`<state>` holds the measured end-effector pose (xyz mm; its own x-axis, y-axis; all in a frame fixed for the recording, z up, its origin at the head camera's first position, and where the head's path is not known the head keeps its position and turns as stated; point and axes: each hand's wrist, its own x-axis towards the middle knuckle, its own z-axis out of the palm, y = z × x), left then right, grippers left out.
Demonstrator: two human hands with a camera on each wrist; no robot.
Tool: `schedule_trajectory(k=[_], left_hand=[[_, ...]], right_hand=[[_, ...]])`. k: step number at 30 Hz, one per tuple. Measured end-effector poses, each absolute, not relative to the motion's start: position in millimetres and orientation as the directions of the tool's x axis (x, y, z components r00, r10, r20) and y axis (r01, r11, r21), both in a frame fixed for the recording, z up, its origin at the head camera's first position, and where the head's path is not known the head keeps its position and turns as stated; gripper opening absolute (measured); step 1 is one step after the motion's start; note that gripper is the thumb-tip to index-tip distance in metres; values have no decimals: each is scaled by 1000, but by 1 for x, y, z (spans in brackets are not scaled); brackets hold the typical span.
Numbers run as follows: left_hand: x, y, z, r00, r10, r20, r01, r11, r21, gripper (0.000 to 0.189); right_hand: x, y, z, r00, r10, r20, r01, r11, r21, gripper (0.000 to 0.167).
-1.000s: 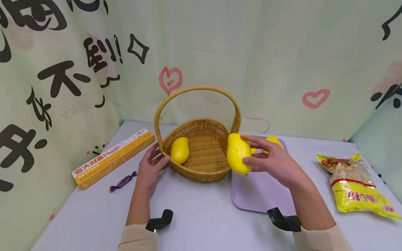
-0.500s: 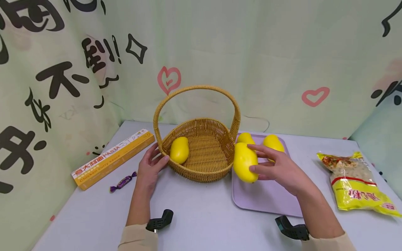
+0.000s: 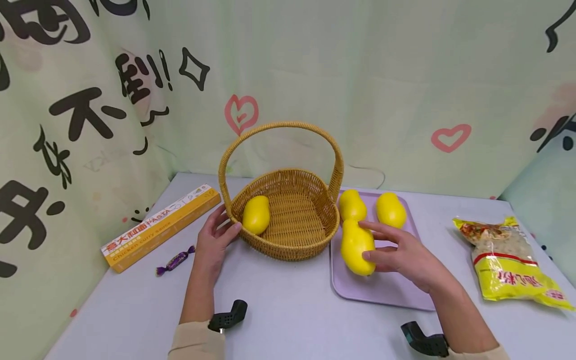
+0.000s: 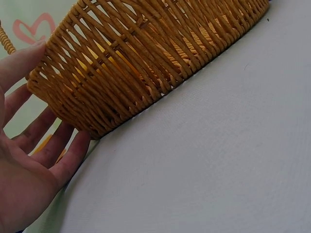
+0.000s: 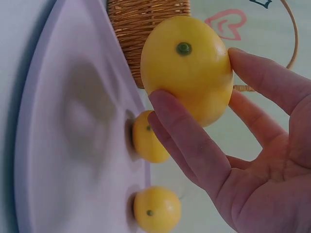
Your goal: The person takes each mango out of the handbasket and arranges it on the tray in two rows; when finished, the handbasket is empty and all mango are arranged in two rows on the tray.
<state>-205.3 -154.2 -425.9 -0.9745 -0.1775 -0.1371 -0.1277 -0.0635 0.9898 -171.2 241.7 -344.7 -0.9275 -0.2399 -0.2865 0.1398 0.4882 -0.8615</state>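
Observation:
A yellow mango [image 3: 357, 248] is pinched between the thumb and fingers of my right hand [image 3: 407, 260], held above the lilac tray [image 3: 382, 290]. In the right wrist view the held mango [image 5: 187, 68] shows its green stem end, and its shadow falls on the tray. Behind it, two more mangoes, one left [image 3: 351, 204] and one right [image 3: 391, 210], lie on the tray. My left hand [image 3: 216, 242] grips the left side of a wicker basket [image 3: 297, 250], thumb by the rim and fingers against the outer wall [image 4: 112, 73]. Inside the basket's left side lies another mango [image 3: 256, 215].
A long orange pasta box [image 3: 162, 230] lies on the left of the table, with a purple wrapped candy [image 3: 175, 261] near my left wrist. At the right lies a yellow food bag [image 3: 513, 265]. A printed curtain [image 3: 382, 100] hangs behind the table.
My right hand has moved right and toward me with the mango, from the basket's right rim to over the tray. The left hand stays on the basket.

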Motion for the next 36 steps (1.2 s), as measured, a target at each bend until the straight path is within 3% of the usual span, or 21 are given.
schedule_trajectory(k=[18, 36], left_hand=[[-205, -154, -426, -976, -177, -128, -117, -75, 990, 69], [-206, -153, -428, -974, -190, -125, -113, -69, 991, 69]], right_hand=[[-177, 243, -372, -906, -262, -334, 173, 492, -853, 68], [-178, 244, -367, -915, -248, -317, 142, 538, -831, 70]])
